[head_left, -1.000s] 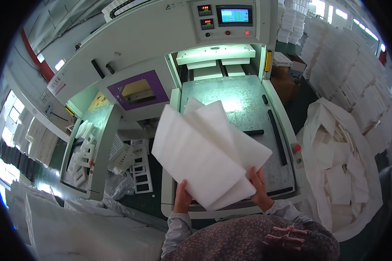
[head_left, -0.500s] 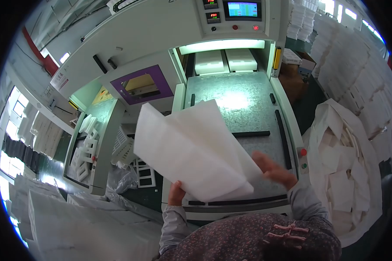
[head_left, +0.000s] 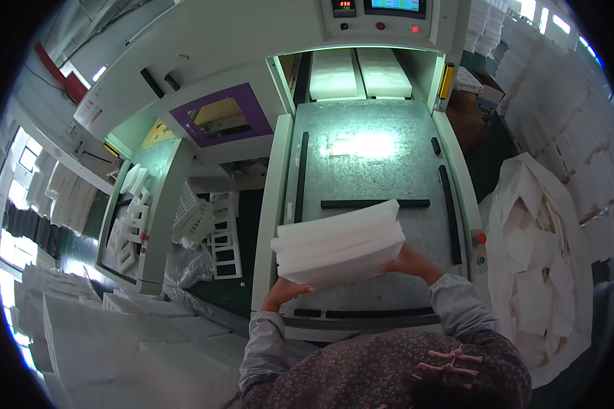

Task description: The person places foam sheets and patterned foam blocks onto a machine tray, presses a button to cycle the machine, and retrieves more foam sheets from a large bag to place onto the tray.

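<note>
A stack of white foam sheets (head_left: 338,247) is held tilted between both hands, its layered edge showing, above the near part of a metal machine bed (head_left: 361,123). My left hand (head_left: 284,293) grips the stack's lower left corner with the thumb along the underside. At the right end, my right hand (head_left: 414,263) is closed on the stack; its fingertips are partly hidden behind the foam. Just beyond the stack, a black bar (head_left: 375,204) lies across the bed.
Two white foam blocks (head_left: 334,76) sit inside the lit machine opening. Left stands a second bed with white foam frames (head_left: 126,228). At right is a large bag of foam scraps (head_left: 533,286), beside a red button (head_left: 481,238). Foam sheets (head_left: 143,341) are piled at lower left.
The sheets were fanned and raised, with my right hand blurred beside them. Now they are squared into a lower stack, and my right hand has closed on its right end.
</note>
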The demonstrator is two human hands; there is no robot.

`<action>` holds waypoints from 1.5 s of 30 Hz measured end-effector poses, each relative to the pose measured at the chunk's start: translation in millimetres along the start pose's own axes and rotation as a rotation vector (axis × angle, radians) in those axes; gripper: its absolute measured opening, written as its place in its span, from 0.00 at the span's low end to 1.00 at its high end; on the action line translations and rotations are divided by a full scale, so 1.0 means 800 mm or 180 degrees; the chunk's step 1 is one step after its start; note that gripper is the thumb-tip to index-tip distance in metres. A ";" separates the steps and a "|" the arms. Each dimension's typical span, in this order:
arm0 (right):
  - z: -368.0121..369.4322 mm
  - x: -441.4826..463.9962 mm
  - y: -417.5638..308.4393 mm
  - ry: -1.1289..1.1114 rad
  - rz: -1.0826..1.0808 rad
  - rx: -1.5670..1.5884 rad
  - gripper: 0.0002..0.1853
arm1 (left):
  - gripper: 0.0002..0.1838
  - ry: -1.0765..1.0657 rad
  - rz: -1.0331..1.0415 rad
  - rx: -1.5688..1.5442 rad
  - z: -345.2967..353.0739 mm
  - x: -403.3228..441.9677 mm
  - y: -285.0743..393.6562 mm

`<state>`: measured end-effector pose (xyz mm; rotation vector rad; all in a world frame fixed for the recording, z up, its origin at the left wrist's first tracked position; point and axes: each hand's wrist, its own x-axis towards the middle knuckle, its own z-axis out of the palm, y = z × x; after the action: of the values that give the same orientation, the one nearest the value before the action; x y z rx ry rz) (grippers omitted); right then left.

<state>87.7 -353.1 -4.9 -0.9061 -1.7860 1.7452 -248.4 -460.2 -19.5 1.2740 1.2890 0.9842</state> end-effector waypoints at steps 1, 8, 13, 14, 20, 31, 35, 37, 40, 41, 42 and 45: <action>0.010 0.003 0.011 0.0090 -0.0018 -0.0035 0.49 | 0.46 0.0019 -0.0122 -0.0153 0.003 -0.002 -0.008; 0.019 0.017 -0.007 0.0676 0.0204 0.0000 0.41 | 0.40 0.0418 0.0191 -0.0740 0.017 0.025 -0.003; -0.010 0.035 -0.061 0.0615 0.0390 -0.0057 0.34 | 0.35 0.0729 -0.0016 -0.1534 0.014 0.053 0.043; -0.010 0.037 -0.063 0.0634 0.0355 0.0004 0.34 | 0.35 0.0752 -0.0088 -0.1554 0.014 0.055 0.051; 0.008 0.040 -0.079 0.0828 -0.0027 0.0119 0.33 | 0.32 0.1018 -0.0345 -0.1508 0.013 0.058 0.072; 0.077 0.060 -0.129 0.2078 -0.1528 -0.2271 0.34 | 0.30 0.2876 0.0085 0.0397 0.056 0.077 0.157; 0.092 0.071 -0.138 0.2196 -0.1881 -0.2742 0.34 | 0.31 0.3162 0.0229 0.0586 0.042 0.090 0.166; 0.090 0.077 -0.141 0.2205 -0.2073 -0.2467 0.33 | 0.31 0.3139 0.0213 0.0522 0.027 0.089 0.164; 0.034 0.089 -0.151 0.1781 -0.1750 -0.1151 0.30 | 0.30 0.2343 0.0541 -0.0539 -0.001 0.060 0.141; 0.022 0.090 -0.155 0.1254 -0.1112 -0.0196 0.26 | 0.29 0.1921 0.0720 -0.1055 -0.012 0.049 0.131; 0.015 0.096 -0.157 0.0712 -0.0468 0.0735 0.23 | 0.29 0.1485 0.0907 -0.1557 -0.023 0.042 0.121; 0.010 0.123 -0.140 0.0628 -0.0265 0.0976 0.23 | 0.27 0.1883 0.0449 -0.1498 -0.046 0.024 0.075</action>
<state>2.4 -282.4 95.0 -0.8293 -1.3661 1.7485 -274.0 -431.0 42.2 0.7340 1.2934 1.7357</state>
